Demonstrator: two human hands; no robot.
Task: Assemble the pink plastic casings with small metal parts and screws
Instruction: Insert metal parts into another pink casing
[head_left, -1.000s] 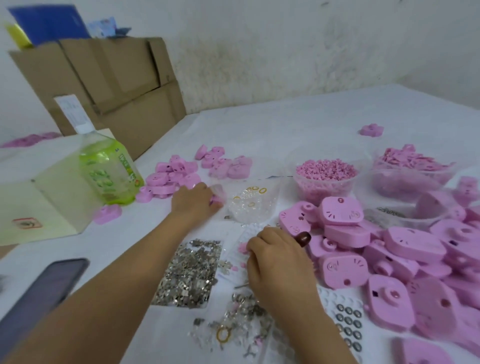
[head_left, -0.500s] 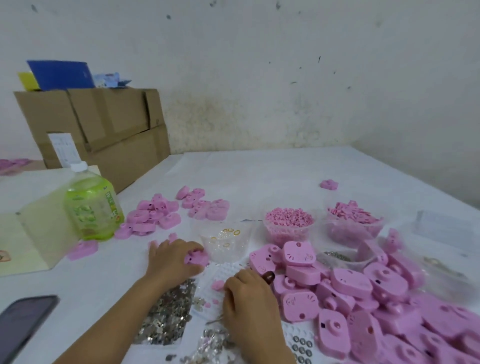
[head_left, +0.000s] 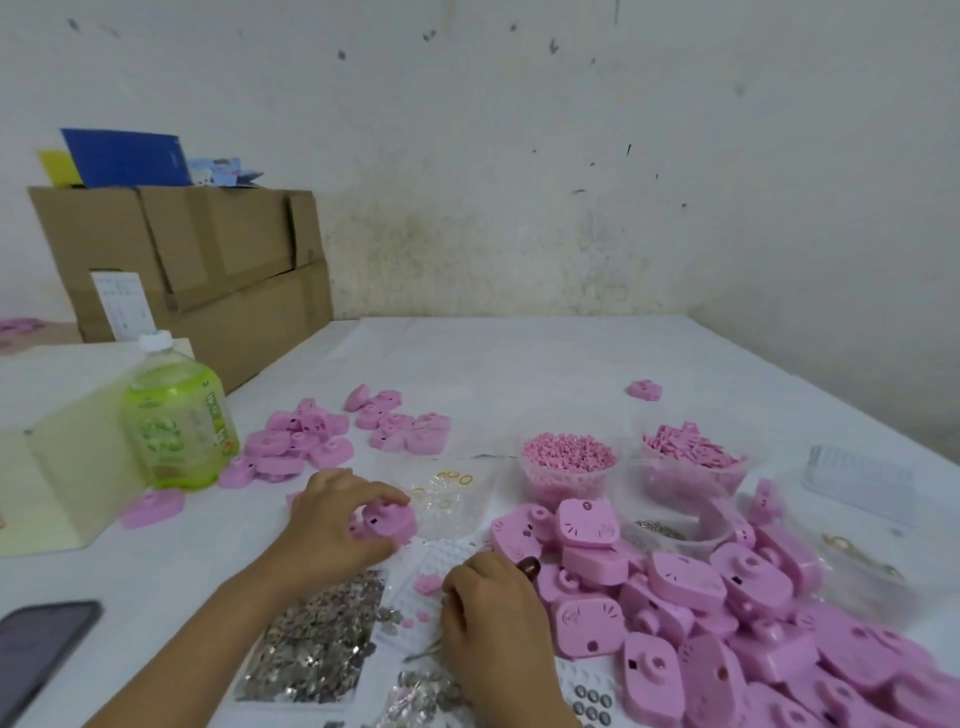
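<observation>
L hand (head_left: 332, 530) gripped a pink casing (head_left: 392, 519) w/ thumb & fingers curled round it. R hand (head_left: 488, 608) sat near, down-right of it, fingers curled; couldn't tell if holding anything. Pile of metal parts (head_left: 317, 649) lay just left of R hand.

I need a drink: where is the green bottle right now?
In the head view the green bottle stands at the left of the table, in front of the cardboard boxes, just left of a small heap of pink casings.
</observation>
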